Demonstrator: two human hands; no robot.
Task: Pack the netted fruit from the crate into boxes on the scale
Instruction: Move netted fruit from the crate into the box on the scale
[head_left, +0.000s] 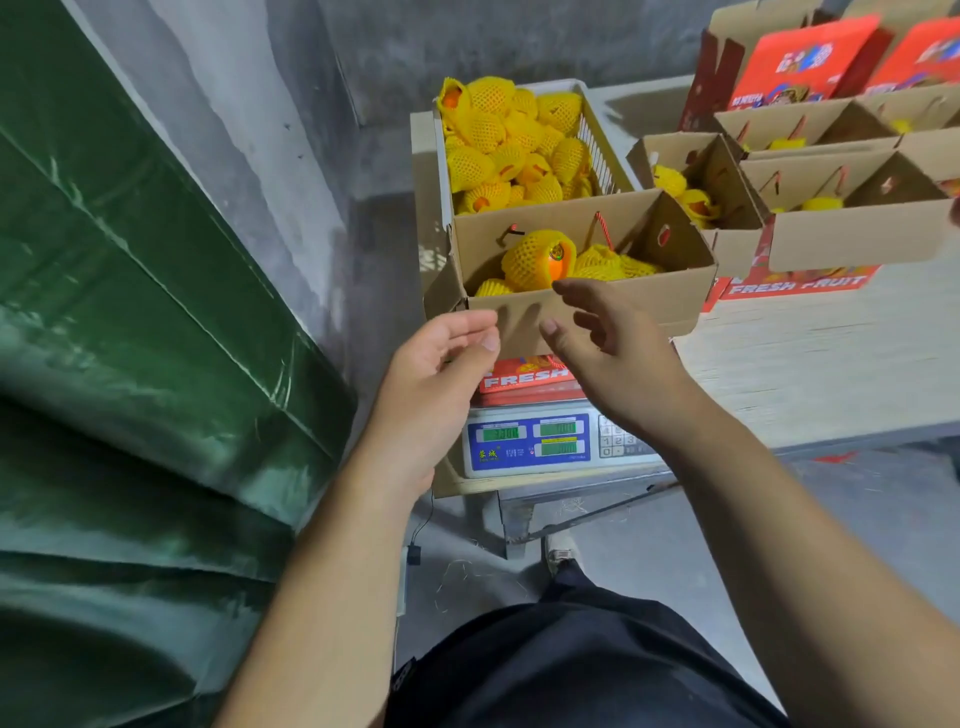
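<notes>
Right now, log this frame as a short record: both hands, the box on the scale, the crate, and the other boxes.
left hand: loosely curled, empty, beside the box's near left corner
right hand: fingers spread, empty, at the near wall
box on scale: open, holds several netted fruit
scale: display lit, digits unreadable
crate: behind the box, heaped with netted fruit
other boxes: open, on the table to the right, partly filled
</notes>
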